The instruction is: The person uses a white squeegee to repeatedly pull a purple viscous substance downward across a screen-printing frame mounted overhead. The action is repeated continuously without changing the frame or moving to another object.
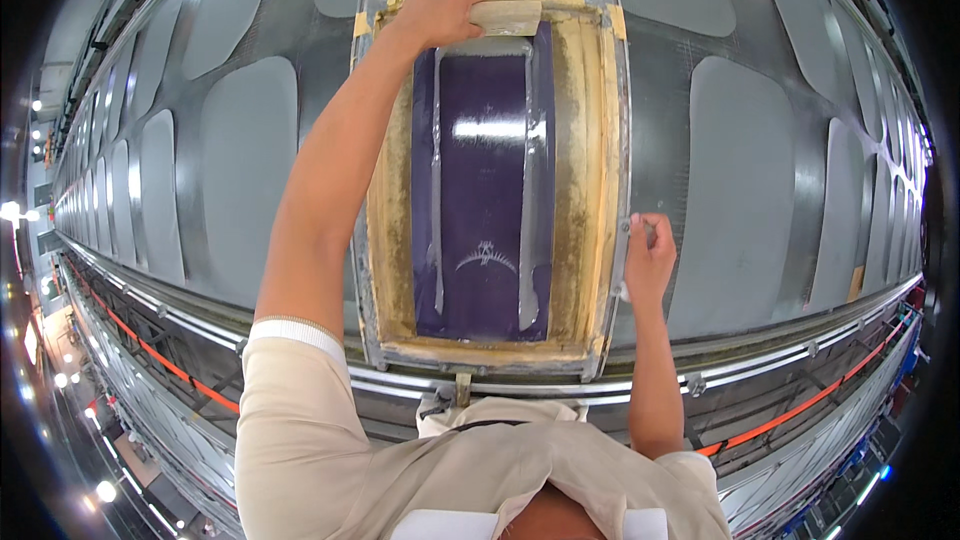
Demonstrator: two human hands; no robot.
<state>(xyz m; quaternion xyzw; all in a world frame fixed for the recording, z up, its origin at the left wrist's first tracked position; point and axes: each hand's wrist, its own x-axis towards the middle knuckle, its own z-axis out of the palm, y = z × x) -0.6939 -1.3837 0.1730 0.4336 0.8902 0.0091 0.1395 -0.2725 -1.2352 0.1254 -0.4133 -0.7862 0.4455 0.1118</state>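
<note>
A screen printing frame (617, 160) lies lengthwise in front of me, its rim patched with yellowish tape. Inside it is a dark purple screen (480, 190) with a small pale curved design near its close end and glossy streaks of ink or film down both sides. At the far end my left hand (437, 14) is closed on a flat, pale squeegee (508, 18), which lies crosswise over the screen's far edge. My right hand (650, 255) is beside the frame's right rail, its fingers curled against the rail. Part of its grip is hidden.
A long dark printing table (655, 120) runs left and right under the frame. Several grey fabric pieces (740, 190) lie on it in rows. Along its close side runs a metal rail (760, 363), with an orange strip (780, 427) below.
</note>
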